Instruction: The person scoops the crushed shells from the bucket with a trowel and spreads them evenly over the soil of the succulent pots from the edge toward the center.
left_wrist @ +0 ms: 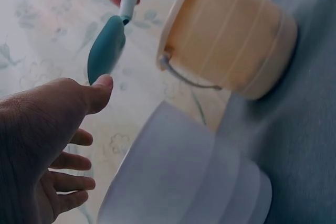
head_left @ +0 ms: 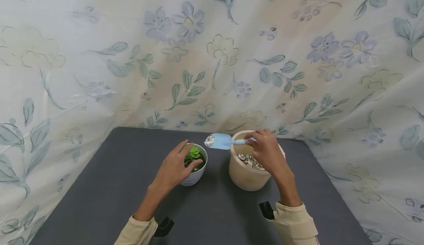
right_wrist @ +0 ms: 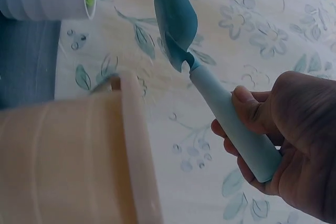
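My left hand (head_left: pixel 180 162) hovers with straight fingers at the near-left side of a small white pot (head_left: pixel 195 177) that holds a green succulent (head_left: pixel 193 153); in the left wrist view the hand (left_wrist: pixel 47 145) is relaxed and holds nothing, with the pot (left_wrist: pixel 184 182) just beside it. My right hand (head_left: pixel 263 145) grips the handle of a light blue scoop (head_left: pixel 220 141) above a beige bucket (head_left: pixel 245 175) of pebbles (head_left: pixel 250 161). A few pale pebbles lie on the scoop blade, which is held between the two pots. The right wrist view shows my fingers (right_wrist: pixel 252 129) wrapped round the scoop handle (right_wrist: pixel 231 124).
Both pots stand on a dark grey table (head_left: pixel 212 208) near its back half. A floral cloth (head_left: pixel 212 53) hangs behind and to both sides of the table. The beige bucket has a thin wire handle (left_wrist: pixel 184 77).
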